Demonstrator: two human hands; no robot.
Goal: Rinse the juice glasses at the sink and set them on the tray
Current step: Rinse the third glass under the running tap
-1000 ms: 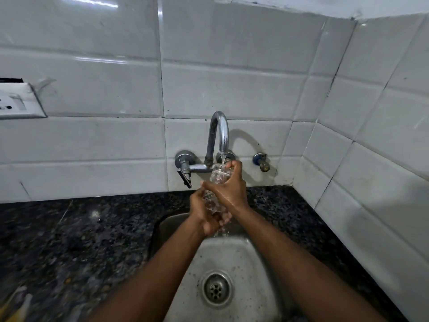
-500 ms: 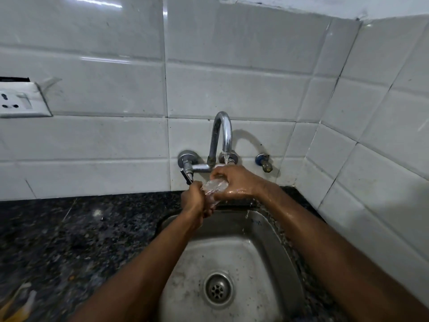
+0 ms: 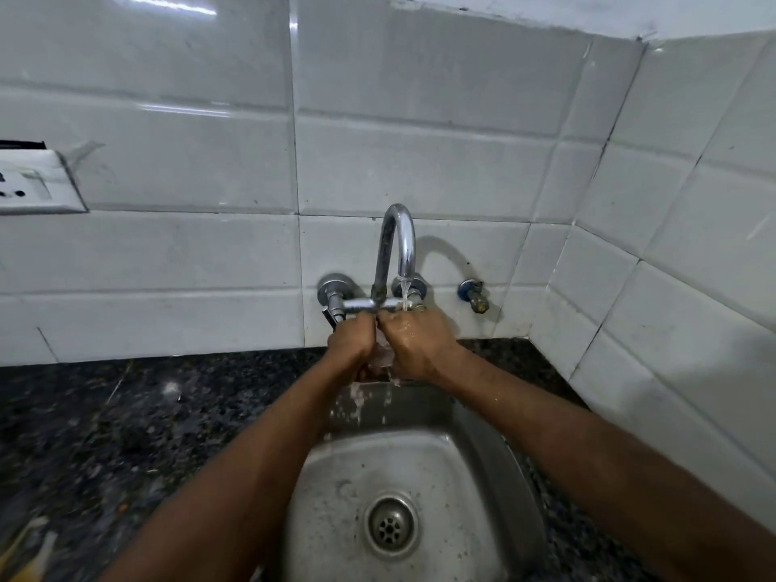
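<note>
Far off to the left of the hands, a white wall socket (image 3: 25, 186) can be seen on the tiles, with dark speckled countertop (image 3: 126, 434) spread out below it. The left hand (image 3: 350, 342) is curled up tight, knuckles up, and is wrapped round the left side of the juice glass (image 3: 383, 354). The glass is pretty much sandwiched between both hands, so only a pale, blurry sliver of it can be made out, and whether it's upright or tilted can't be told. It's held over the back edge of the sink (image 3: 474, 455), whose round drain (image 3: 390, 525) is seen well below the hands. The right hand (image 3: 420, 350) is closed round the glass's other side and looks wet and shiny. Just above its knuckles, a thin stream of water (image 3: 404, 294) is poured from the curved chrome tap (image 3: 397, 245). Further right of that hand, a small blue-collared valve (image 3: 474, 294) is fixed to the wall.
</note>
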